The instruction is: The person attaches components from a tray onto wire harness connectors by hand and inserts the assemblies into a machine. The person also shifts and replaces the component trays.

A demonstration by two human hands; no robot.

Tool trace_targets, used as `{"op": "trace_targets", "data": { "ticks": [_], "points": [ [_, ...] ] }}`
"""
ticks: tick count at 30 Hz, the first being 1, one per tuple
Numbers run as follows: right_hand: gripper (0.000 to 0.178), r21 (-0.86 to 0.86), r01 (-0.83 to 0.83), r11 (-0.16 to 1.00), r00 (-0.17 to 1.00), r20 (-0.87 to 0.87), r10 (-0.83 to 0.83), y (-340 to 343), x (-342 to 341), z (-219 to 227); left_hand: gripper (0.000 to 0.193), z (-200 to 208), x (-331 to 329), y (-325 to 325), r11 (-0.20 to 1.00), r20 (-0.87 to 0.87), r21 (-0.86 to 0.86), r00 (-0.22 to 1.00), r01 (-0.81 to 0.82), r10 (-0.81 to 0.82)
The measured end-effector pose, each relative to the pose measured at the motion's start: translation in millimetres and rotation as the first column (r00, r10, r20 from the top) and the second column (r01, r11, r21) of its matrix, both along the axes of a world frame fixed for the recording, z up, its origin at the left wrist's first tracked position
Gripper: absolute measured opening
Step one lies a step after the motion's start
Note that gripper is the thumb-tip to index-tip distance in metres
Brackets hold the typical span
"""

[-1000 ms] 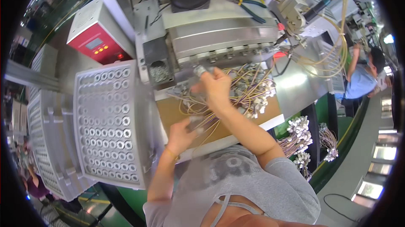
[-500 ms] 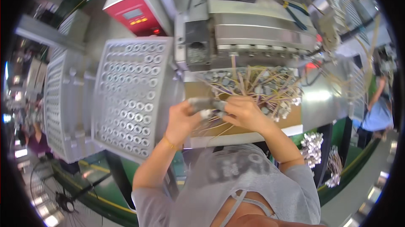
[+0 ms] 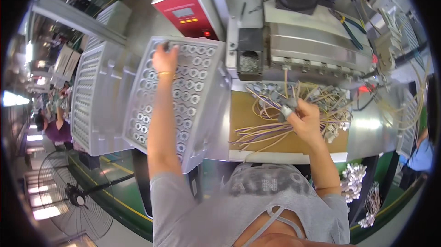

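Observation:
My left hand point(image 3: 165, 61) is over the far left corner of a grey tray point(image 3: 207, 109) with rows of ring-shaped parts point(image 3: 183, 135) in it. Its fingertips close around something small and dark, partly hidden and blurred. Above the work board, my right hand point(image 3: 307, 119) pinches a small grey connector point(image 3: 289, 103) between thumb and fingers, with a whitish tip at the thumb. Beneath and beside it lies a pile of yellow and purple wires point(image 3: 264, 133) with grey and white connectors, spread over a brown board point(image 3: 243, 109).
A red and white control box point(image 3: 183, 13) stands behind the tray, and stacked grey trays point(image 3: 87, 104) stand to its left. A metal fixture point(image 3: 317, 40) backs the board, with pliers point(image 3: 351, 33) on top. A fan point(image 3: 76, 196) is at lower left.
My hands were together over the board; the left has moved up and left to the tray. The right stays over the wires with the connector. The view has shifted.

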State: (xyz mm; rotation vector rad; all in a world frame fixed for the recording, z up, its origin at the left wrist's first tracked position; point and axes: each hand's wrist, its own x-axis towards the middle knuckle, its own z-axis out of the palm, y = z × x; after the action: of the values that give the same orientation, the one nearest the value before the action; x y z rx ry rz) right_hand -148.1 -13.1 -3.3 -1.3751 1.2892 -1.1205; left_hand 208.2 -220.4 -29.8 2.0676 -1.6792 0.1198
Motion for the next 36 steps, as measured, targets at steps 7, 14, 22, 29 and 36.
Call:
{"op": "trace_targets", "data": {
  "ticks": [7,14,22,29,36],
  "points": [
    [0.009,0.059,-0.062,0.996,0.997,-0.037,0.065,-6.6,2.0,-0.5,0.03,55.3,-124.0,150.3,0.874,-0.998,0.045,0.069,0.485,0.013],
    [0.004,0.038,-0.088,0.995,0.976,0.204,0.078,0.9,9.5,10.1,0.038,29.9,-172.5,203.0,0.747,-0.988,-0.124,-0.154,0.653,-0.03],
    [0.007,0.055,-0.073,0.996,0.983,0.174,0.062,5.5,4.3,12.1,0.038,32.1,-179.3,211.1,0.727,-0.977,-0.195,-0.199,0.659,-0.081],
    [0.012,-0.225,-0.117,0.967,0.987,-0.137,0.088,6.6,4.0,21.7,0.031,28.9,-183.0,211.7,0.701,-0.953,-0.245,-0.034,0.67,-0.301],
    [0.009,-0.04,-0.004,0.999,0.998,-0.057,0.002,9.6,13.4,11.6,0.021,30.7,-186.8,200.1,0.785,-0.972,-0.055,-0.211,0.618,0.098]
  ]
}}
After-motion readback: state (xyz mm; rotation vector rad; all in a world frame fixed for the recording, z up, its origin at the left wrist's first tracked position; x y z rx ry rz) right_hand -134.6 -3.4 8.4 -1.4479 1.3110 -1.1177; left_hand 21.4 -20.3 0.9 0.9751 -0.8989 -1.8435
